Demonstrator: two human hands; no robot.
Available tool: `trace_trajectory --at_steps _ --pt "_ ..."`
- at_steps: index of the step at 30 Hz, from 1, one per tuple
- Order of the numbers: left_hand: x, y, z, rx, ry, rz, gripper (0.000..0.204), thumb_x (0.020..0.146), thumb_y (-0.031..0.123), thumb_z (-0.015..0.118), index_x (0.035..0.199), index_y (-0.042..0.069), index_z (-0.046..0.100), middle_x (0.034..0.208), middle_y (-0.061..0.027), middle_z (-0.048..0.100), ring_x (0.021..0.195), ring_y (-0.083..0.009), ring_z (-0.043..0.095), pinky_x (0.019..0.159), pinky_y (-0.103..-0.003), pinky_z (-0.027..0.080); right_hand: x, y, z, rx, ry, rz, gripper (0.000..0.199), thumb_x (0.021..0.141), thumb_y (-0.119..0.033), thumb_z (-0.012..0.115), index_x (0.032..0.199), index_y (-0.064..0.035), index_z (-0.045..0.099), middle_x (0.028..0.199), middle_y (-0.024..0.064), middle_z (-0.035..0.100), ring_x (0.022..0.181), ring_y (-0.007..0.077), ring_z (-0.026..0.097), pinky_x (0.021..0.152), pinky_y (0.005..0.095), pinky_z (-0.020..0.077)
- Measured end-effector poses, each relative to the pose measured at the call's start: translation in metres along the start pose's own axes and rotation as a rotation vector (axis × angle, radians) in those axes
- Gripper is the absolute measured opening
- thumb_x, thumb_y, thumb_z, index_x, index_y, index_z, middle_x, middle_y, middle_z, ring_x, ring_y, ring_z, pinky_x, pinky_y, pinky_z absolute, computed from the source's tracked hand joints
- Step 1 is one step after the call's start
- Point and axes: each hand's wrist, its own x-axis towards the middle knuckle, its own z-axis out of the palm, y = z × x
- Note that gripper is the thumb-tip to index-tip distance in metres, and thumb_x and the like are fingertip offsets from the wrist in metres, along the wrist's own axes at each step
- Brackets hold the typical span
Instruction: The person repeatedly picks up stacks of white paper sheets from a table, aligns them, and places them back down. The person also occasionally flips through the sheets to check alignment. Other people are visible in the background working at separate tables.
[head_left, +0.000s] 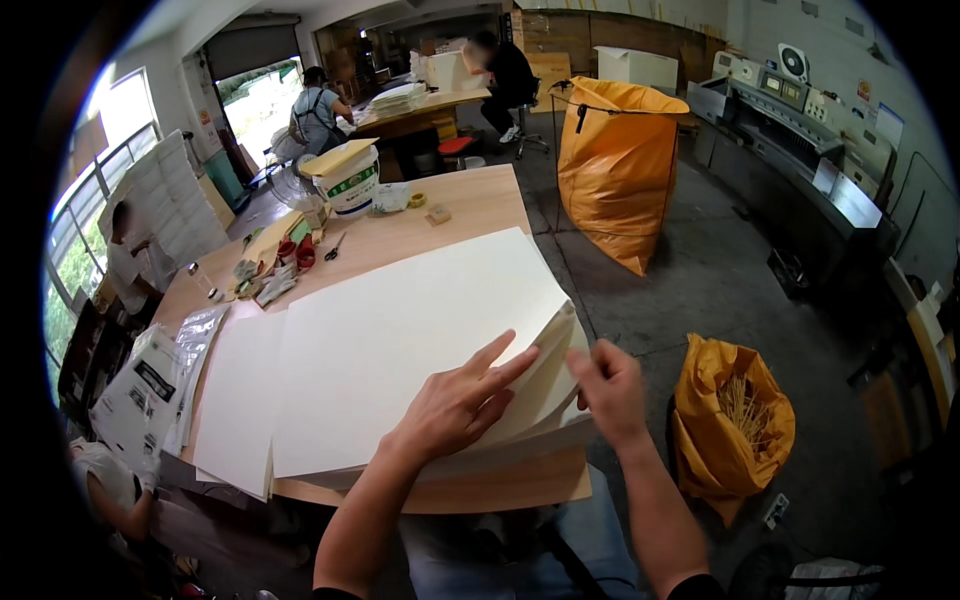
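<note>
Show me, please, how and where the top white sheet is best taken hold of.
Probably pinch the top white sheet at its right edge, coming from the right, near the right hand: that edge curls up there, while most of the sheet lies flat.

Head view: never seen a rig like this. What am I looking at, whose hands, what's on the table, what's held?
There is no robot: these are a person's bare hands. The single picture comes from a fisheye camera on that person's head, looking down, so straight edges bend and the rim goes dark.

On the table lie large white sheets, with a bucket, scissors and a tape roll farther back.

The left hand is spread over the sheets, beside their raised corner. The right hand is curled by that corner; it is blurred, so I can't tell whether it grips any paper. Other people are in the background.
</note>
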Motion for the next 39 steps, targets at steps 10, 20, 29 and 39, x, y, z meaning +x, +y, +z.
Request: trace_trajectory --at_steps 10,20,29,39 --pt "0.0 0.008 -0.002 0.112 -0.015 0.07 0.043 0.073 0.028 0.086 0.113 0.025 0.069 0.143 -0.0163 0.053 0.103 -0.032 0.07 0.074 -0.039 0.059 0.006 0.0 -0.001 0.263 -0.055 0.081 0.034 0.098 -0.019 0.057 0.067 -0.0115 0.048 0.058 0.0023 0.054 0.051 0.0162 0.06 0.049 0.027 0.0444" --pt "-0.001 0.003 -0.003 0.075 0.004 0.062 0.039 0.092 0.023 0.068 0.129 0.032 0.063 0.144 -0.0173 0.051 0.098 -0.0332 0.071 0.076 -0.04 0.059 0.002 0.007 -0.006 0.083 -0.024 -0.074 0.035 0.098 -0.023 0.058 0.067 -0.0103 0.048 0.059 0.0031 0.053 0.05 0.0159 0.056 0.049 0.0276 0.043" --pt "-0.001 0.015 -0.003 0.161 -0.022 0.078 0.044 0.077 0.025 0.082 0.119 0.025 0.068 0.141 -0.0145 0.055 0.098 -0.031 0.071 0.075 -0.039 0.059 0.007 0.002 -0.006 0.313 -0.103 0.105 0.033 0.099 -0.018 0.057 0.069 -0.0106 0.048 0.061 0.0029 0.055 0.056 0.0181 0.063 0.051 0.0279 0.0451" --pt "0.0 0.01 -0.002 0.065 0.006 0.03 0.052 0.071 0.027 0.088 0.12 0.027 0.069 0.137 -0.0143 0.058 0.102 -0.0313 0.07 0.079 -0.038 0.058 -0.013 0.025 -0.02 -0.717 0.267 -0.728 0.024 0.086 -0.021 0.068 0.073 -0.0061 0.054 0.068 0.0056 0.055 0.064 0.0231 0.055 0.06 0.0377 0.0445"
